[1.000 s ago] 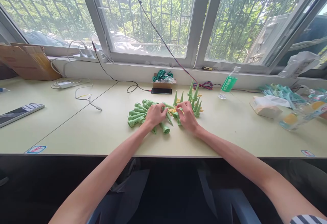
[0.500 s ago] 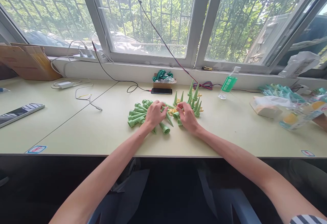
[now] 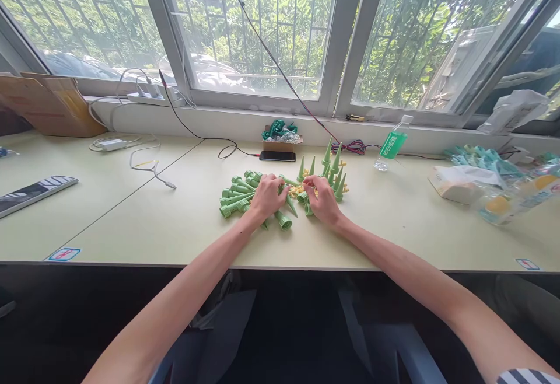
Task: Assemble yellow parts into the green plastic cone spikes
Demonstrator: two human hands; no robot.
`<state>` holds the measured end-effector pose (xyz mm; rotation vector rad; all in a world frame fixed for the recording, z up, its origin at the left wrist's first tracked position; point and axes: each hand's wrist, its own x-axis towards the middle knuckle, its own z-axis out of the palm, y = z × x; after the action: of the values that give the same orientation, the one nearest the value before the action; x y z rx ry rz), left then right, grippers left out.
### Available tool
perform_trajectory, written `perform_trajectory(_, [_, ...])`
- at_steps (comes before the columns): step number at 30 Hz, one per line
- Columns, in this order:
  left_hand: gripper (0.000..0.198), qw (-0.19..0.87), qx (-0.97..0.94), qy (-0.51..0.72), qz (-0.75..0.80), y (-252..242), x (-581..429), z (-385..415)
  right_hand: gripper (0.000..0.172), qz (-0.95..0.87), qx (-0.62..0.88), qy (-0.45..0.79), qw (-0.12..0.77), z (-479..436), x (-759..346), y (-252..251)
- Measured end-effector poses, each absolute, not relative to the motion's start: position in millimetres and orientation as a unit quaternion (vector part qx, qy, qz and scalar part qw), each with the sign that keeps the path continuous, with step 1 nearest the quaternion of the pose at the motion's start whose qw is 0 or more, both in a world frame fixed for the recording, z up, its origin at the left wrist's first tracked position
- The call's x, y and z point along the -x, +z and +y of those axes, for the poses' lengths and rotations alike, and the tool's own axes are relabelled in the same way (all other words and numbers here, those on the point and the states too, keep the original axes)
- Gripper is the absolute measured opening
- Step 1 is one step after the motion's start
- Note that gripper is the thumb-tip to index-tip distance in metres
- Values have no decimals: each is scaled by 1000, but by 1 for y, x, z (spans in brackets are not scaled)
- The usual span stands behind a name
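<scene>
Several green cone-shaped pieces (image 3: 236, 195) lie fanned out on the left of the pile. My left hand (image 3: 268, 197) rests over their right part, its fingers curled together; anything in them is too small to name. Small yellow parts (image 3: 296, 190) lie between my two hands. My right hand (image 3: 322, 200) is beside them with thumb and fingers closed, and what they pinch cannot be made out. Just behind and right of it, several green spikes (image 3: 335, 165) stand upright with yellow pieces at their sides. One green piece (image 3: 283, 220) lies in front of my left hand, its open end toward me.
Behind the pile are a black phone (image 3: 277, 156) and a small box (image 3: 280, 146) of green wrapping. A bottle (image 3: 391, 143) leans at the right, near a tissue pack (image 3: 459, 183) and plastic bags (image 3: 503, 200). Cables (image 3: 151, 165) and a cardboard box (image 3: 52, 107) are at the left.
The whole view has shifted very slightly. My hands stay in nearly the same place, with the fingers of my left hand slightly moved.
</scene>
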<state>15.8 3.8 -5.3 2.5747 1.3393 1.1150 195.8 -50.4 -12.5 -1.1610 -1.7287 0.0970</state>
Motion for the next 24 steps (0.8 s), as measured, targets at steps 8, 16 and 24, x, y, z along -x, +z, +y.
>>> perform_trajectory(8, [17, 31, -830, 364, 420, -5, -18, 2, 14, -717, 484, 35, 500, -49, -197, -14])
perform_trajectory(16, [15, 50, -819, 425, 383, -3, -20, -2, 14, -700, 496, 17, 514, -48, -198, -13])
perform_trajectory(24, [10, 56, -810, 474, 341, -4, -22, 0, 15, -699, 492, 21, 518, -47, -198, -13])
